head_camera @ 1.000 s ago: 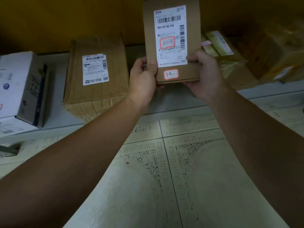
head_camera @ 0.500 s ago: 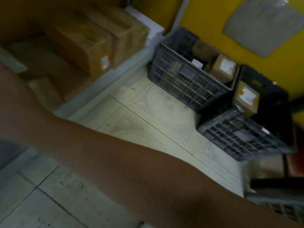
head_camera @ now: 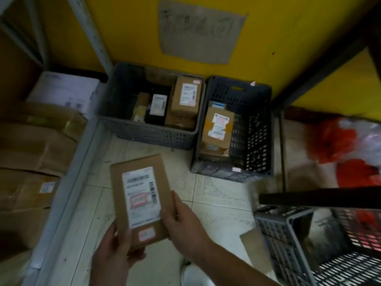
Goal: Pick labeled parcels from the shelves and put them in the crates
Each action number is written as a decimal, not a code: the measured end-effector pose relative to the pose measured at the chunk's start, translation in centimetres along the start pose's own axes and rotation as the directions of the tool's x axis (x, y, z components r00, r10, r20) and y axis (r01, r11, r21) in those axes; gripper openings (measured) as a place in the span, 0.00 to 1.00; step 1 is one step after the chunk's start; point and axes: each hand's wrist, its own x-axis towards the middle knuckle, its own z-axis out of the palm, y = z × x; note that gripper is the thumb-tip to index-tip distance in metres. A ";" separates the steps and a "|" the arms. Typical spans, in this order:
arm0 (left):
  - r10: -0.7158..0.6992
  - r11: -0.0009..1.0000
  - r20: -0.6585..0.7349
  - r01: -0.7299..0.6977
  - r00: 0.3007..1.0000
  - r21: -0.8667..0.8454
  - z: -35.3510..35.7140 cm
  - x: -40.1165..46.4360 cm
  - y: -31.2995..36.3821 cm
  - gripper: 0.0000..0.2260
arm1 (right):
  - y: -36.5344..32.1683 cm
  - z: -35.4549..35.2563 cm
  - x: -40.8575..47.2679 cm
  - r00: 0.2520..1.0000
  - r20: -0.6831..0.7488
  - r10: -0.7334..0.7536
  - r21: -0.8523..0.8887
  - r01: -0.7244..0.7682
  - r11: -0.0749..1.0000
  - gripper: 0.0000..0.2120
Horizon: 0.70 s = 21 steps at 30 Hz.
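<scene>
I hold a flat brown labeled parcel (head_camera: 142, 195) over the tiled floor, label side up. My left hand (head_camera: 115, 256) grips its lower left corner, and my right hand (head_camera: 183, 221) grips its right edge. Ahead against the yellow wall stand two grey crates. The left crate (head_camera: 115, 96) holds several labeled parcels, one of them a brown box (head_camera: 185, 100) on top. The right crate (head_camera: 253, 124) holds a brown parcel (head_camera: 217, 129) along its left side.
A grey shelf edge (head_camera: 68, 182) runs down the left, with brown cartons (head_camera: 31, 145) and a white box (head_camera: 66, 89) on it. A third grey crate (head_camera: 288, 240) sits at lower right under a dark bar (head_camera: 319, 199). Red and white bags (head_camera: 350, 145) lie at right.
The view has swung from the shelf to the floor crates. The parcel, held up near the shelf a second ago, is now low in front of me, still in both hands.
</scene>
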 end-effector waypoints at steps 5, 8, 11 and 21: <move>0.084 0.986 0.146 -0.103 0.986 0.132 8.4 0.2 5.9 0.16 | -4.7 -8.8 1.2 0.980 -0.192 0.042 0.104 -0.022 0.994 0.18; 0.006 0.986 0.198 -0.038 0.980 0.161 11.7 2.9 9.2 0.16 | -6.8 -11.0 5.0 0.955 -0.289 0.072 0.120 -0.039 0.992 0.20; -0.023 0.981 0.197 -0.016 0.980 0.192 15.6 7.1 12.2 0.14 | -8.0 -12.5 10.1 0.952 -0.289 0.102 0.178 -0.051 0.983 0.19; -0.017 0.965 0.160 -0.026 0.987 0.260 33.7 29.7 16.1 0.09 | -11.3 -20.8 35.1 0.876 -0.479 0.047 -0.220 -0.172 0.960 0.16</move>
